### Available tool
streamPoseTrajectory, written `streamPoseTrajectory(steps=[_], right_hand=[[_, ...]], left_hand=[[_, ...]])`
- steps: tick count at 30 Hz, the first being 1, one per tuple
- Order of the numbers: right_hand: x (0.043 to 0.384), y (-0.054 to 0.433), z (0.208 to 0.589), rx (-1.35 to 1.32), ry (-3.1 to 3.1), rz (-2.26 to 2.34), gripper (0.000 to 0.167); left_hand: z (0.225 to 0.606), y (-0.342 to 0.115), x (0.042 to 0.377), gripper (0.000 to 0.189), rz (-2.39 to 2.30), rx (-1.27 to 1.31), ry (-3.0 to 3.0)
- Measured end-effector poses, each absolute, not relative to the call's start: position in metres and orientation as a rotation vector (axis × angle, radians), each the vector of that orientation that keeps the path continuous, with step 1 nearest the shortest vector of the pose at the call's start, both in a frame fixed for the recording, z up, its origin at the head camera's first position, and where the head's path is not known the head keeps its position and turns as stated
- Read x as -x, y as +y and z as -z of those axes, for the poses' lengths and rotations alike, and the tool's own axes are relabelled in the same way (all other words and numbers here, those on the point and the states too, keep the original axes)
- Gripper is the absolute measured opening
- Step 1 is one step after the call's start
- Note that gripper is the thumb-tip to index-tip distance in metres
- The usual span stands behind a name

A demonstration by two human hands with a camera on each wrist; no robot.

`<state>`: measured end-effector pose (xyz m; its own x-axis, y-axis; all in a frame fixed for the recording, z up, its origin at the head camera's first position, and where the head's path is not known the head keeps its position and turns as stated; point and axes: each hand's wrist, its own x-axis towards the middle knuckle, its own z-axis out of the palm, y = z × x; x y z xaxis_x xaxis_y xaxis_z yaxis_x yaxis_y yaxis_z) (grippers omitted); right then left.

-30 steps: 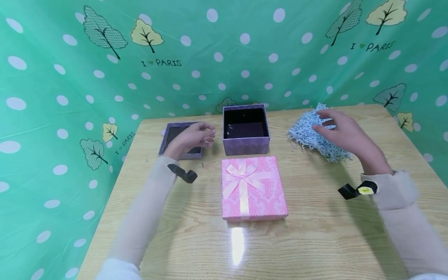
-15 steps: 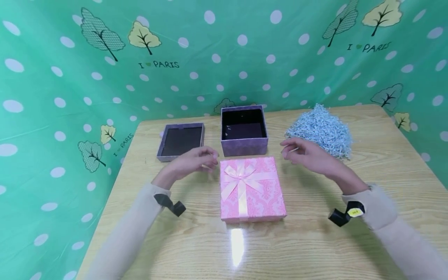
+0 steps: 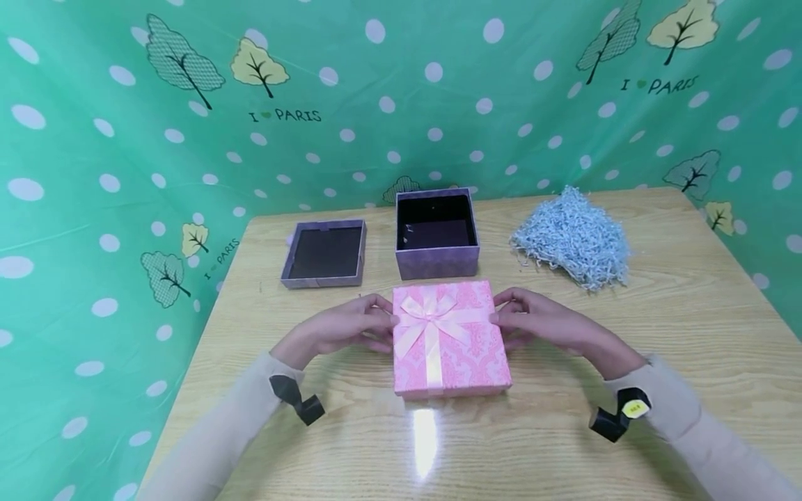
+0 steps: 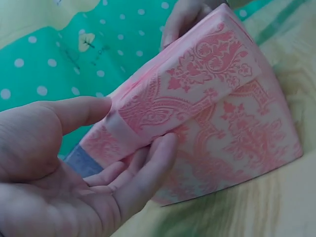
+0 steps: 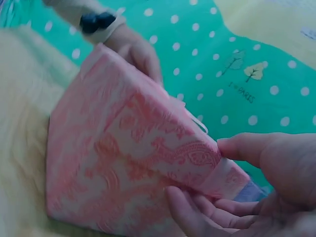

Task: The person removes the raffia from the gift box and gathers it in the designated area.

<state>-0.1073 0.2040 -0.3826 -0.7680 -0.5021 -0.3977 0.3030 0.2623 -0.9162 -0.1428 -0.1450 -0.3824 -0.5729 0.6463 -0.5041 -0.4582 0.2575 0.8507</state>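
Pink box [image 3: 454,348] at centre of head view, on the table [image 3: 351,445], between left hand [image 3: 354,325] and right hand [image 3: 545,323]; both pinch its lid [image 4: 212,64], left hand at the left side, right at the right; thumbs [image 4: 91,110] at the top edge, fingertips [image 4: 170,143] at its lower rim.

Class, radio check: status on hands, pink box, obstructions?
Left hand, right hand gripping opposite sides of pink box. Lid on, nothing stacked on it. Purple box just beyond.
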Motion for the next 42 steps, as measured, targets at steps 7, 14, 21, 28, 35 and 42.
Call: streamPoseTrajectory(steps=[7, 14, 21, 28, 35, 42], right_hand=[[0.106, 0.203, 0.392, 0.107, 1.745, 1.658, 0.052], [0.105, 0.204, 0.392, 0.094, 1.697, 1.680, 0.041], [0.105, 0.205, 0.391, 0.100, 1.623, 1.704, 0.034], [0.106, 0.205, 0.391, 0.091, 1.548, 1.726, 0.029], [0.110, 0.204, 0.389, 0.080, 1.543, 1.709, 0.027], [0.110, 0.202, 0.390, 0.084, 1.529, 1.690, 0.029]], left_hand=[[0.390, -0.145, 0.143, 0.046, -1.570, -0.135, 1.486], [0.389, -0.143, 0.146, 0.044, -1.583, -0.140, 1.434], [0.388, -0.145, 0.146, 0.034, -1.591, -0.148, 1.351], [0.387, -0.146, 0.148, 0.030, -1.594, -0.123, 1.305], [0.388, -0.147, 0.151, 0.025, -1.572, -0.141, 1.301], [0.391, -0.150, 0.153, 0.031, -1.561, -0.164, 1.276]])
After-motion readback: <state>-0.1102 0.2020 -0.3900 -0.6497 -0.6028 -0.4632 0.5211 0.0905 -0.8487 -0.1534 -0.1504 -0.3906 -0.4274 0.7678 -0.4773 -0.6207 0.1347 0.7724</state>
